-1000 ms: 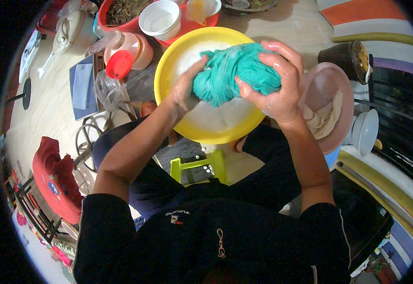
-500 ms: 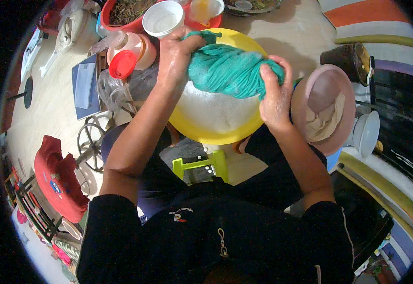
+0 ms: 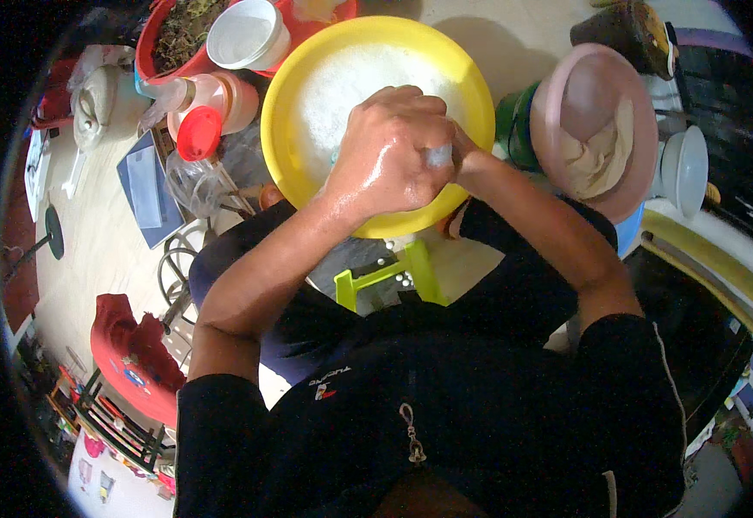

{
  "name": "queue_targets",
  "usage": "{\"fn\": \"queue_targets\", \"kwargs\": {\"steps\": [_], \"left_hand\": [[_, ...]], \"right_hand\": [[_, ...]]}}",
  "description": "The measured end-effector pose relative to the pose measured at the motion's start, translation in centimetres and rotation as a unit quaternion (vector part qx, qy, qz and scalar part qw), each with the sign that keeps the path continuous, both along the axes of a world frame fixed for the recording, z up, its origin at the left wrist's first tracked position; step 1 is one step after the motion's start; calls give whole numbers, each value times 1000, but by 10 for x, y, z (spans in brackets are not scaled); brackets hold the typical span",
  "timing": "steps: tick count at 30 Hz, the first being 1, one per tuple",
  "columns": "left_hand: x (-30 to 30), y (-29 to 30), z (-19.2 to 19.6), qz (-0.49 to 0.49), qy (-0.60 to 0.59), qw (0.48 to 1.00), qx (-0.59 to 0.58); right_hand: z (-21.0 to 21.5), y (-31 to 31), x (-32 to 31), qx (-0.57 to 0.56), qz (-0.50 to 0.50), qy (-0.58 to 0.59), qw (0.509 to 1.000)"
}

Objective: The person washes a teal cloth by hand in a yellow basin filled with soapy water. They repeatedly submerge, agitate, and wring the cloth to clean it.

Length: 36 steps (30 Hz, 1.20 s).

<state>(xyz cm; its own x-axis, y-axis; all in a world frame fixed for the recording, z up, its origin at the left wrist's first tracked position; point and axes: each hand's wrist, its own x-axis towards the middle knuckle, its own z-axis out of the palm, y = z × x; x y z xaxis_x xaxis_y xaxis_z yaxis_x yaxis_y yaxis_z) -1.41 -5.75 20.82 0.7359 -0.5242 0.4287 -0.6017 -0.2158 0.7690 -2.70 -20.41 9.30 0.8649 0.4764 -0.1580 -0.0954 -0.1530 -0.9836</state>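
Observation:
My left hand (image 3: 393, 151), wet and curled into a fist, is over the yellow basin (image 3: 276, 95), which holds white suds (image 3: 337, 82). A sliver of green cloth (image 3: 335, 159) shows beside that hand; the rest of the cloth is hidden. Close against the left hand is my right hand (image 3: 471, 164), mostly covered by it, so its fingers do not show. A pale, wet-looking bit (image 3: 437, 155) sticks out where the two hands meet; I cannot make out what it is.
On the right stands a pink tub (image 3: 553, 82) with a beige cloth (image 3: 599, 160) inside. A white container (image 3: 244, 36) and a red-lidded jar (image 3: 199, 134) stand at the far left. A lime-green stool (image 3: 426, 274) sits between my legs, beside small white pellets.
Both hands have come together over the basin, the left in front of the right. The green cloth, stretched between them before, is now almost wholly hidden. The view has shifted.

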Motion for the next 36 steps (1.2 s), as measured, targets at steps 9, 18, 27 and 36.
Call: {"fn": "queue_targets", "kwargs": {"steps": [9, 18, 27, 36], "left_hand": [[-3, 13, -22, 44, 130, 991, -4], [10, 47, -29, 86, 458, 871, -154], [-16, 56, -84, 68, 664, 727, -160], [-26, 52, -84, 94, 653, 667, -346]], "right_hand": [[-46, 3, 1, 30, -45, -56, 997], [29, 21, 29, 39, -323, 81, 942], [59, 11, 44, -83, -310, -265, 909], [94, 20, 52, -25, -256, -443, 859]]}}
